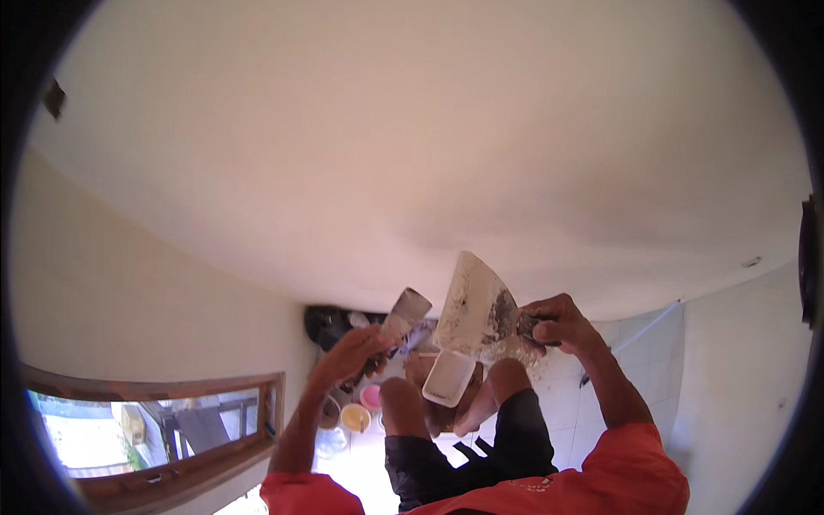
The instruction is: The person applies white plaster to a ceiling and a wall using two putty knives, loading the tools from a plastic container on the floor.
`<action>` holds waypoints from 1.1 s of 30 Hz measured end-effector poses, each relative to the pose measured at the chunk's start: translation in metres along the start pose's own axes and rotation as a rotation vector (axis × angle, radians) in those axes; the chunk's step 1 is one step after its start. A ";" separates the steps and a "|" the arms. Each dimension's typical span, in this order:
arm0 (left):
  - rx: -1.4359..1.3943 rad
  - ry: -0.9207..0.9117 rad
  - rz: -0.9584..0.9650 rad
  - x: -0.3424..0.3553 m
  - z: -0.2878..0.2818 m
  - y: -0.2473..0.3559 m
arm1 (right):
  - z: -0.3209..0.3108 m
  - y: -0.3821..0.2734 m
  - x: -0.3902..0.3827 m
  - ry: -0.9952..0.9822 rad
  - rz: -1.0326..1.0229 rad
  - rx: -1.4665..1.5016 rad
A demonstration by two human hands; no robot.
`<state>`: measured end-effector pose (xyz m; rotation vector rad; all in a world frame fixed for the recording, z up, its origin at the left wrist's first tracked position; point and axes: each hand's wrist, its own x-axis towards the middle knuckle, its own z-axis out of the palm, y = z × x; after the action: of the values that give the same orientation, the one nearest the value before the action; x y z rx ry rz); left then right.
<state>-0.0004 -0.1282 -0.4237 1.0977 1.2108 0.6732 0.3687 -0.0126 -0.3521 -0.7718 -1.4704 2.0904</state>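
My left hand [348, 356] is closed round a small putty knife [410, 307], its greyish blade tilted up and to the right. My right hand [562, 324] grips the handle of a wide putty knife [470, 305]. Pale filler coats much of that broad blade, with a dark patch near the handle. The two blades are close together but apart, in front of a pale wall [412, 154]. Below the wide blade is a white rectangular tray [446, 400], between my legs; what supports it is mostly hidden.
A wood-framed window [273, 390] is at lower left. A yellow bucket [355, 418] and a pink container [371, 396] stand on the floor beside my leg. Black bags [324, 326] lie against the wall. Pale crumbs [545, 365] litter the floor at right, near a long thin pole [652, 324].
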 end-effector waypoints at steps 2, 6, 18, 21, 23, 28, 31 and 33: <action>-0.147 -0.028 0.061 -0.045 0.006 0.046 | 0.045 -0.048 -0.020 -0.030 -0.083 0.004; -0.272 -0.047 0.197 -0.142 0.007 0.142 | 0.141 -0.147 -0.058 0.003 -0.305 -0.009; -0.434 -0.075 0.376 -0.384 -0.094 0.124 | 0.502 -0.257 -0.111 0.131 -0.866 -0.408; -0.450 -0.083 0.254 -0.391 -0.125 0.095 | 0.549 -0.281 -0.086 0.266 -0.972 -0.465; -0.349 -0.059 0.189 -0.363 -0.128 0.122 | 0.538 -0.329 -0.072 0.526 -1.117 -0.585; -0.332 -0.105 0.115 -0.275 -0.062 0.167 | 0.429 -0.426 -0.099 0.885 -1.362 -1.104; -0.274 -0.078 0.092 -0.258 -0.069 0.148 | 0.407 -0.455 -0.078 1.079 -1.489 -1.604; -0.211 -0.109 0.140 -0.246 -0.076 0.140 | 0.408 -0.470 -0.060 1.204 -1.514 -1.887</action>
<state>-0.1193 -0.2711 -0.1976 1.0344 0.9532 0.8187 0.1618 -0.1824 0.2133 -0.6235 -1.6573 -1.0823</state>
